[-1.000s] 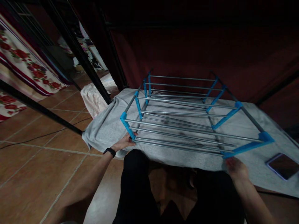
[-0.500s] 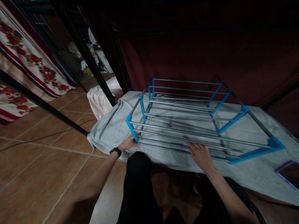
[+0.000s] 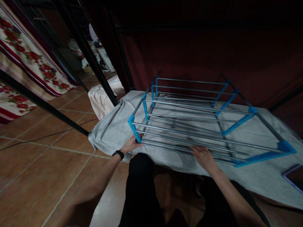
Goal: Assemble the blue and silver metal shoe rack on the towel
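Rack (image 3: pixel 199 107): centre to right of frame, on the sheet (image 3: pixel 110 130)
Left hand (image 3: pixel 130 145): below centre-left, fingers gripping the rack's near blue corner (image 3: pixel 138 137)
Right hand (image 3: pixel 203 156): lower right of centre, fingers against the rack's near side; cannot tell if gripping
Phone (image 3: pixel 295 177): right edge, on the sheet

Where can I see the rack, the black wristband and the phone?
rack (image 3: pixel 237 124): head view, on a slanting blue bar at its right end
black wristband (image 3: pixel 119 154): head view, on its dark middle
phone (image 3: pixel 295 177): head view, on its dark screen, cut off by the picture's edge
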The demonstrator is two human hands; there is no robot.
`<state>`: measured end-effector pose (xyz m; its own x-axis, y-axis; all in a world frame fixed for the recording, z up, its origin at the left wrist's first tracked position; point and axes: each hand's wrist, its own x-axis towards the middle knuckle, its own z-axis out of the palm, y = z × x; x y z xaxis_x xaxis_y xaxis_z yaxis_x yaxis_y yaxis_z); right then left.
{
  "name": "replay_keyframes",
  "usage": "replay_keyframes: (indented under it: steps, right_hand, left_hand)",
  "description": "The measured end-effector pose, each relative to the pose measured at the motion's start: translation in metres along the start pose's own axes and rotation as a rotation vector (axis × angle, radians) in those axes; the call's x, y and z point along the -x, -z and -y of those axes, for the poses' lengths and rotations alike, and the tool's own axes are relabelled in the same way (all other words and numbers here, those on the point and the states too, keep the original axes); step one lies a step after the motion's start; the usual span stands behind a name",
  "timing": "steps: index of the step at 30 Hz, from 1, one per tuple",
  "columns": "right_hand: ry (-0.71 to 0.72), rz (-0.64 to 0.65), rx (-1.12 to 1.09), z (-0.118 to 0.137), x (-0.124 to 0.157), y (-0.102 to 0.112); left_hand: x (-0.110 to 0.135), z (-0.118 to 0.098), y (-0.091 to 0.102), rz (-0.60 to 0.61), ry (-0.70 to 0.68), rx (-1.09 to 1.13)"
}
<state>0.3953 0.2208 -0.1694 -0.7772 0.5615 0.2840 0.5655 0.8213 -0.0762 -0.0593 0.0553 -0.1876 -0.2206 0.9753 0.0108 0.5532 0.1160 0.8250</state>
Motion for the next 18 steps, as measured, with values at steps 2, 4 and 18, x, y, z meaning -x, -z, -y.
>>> replay_keyframes:
  steps: [2,4,18]
  right_hand:
    - [0.017,-0.007,-0.014,0.000,0.002,0.002]
    - [0.031,-0.004,-0.035,-0.001,0.002,0.003]
    - [0.066,0.013,0.014,0.004,0.001,0.004]
  left_hand:
    - [-0.001,-0.002,0.001,-0.001,-0.010,-0.025]
    - [-0.001,-0.005,0.001,-0.004,-0.010,-0.032]
    - [-0.002,-0.025,0.002,0.017,0.066,0.050]
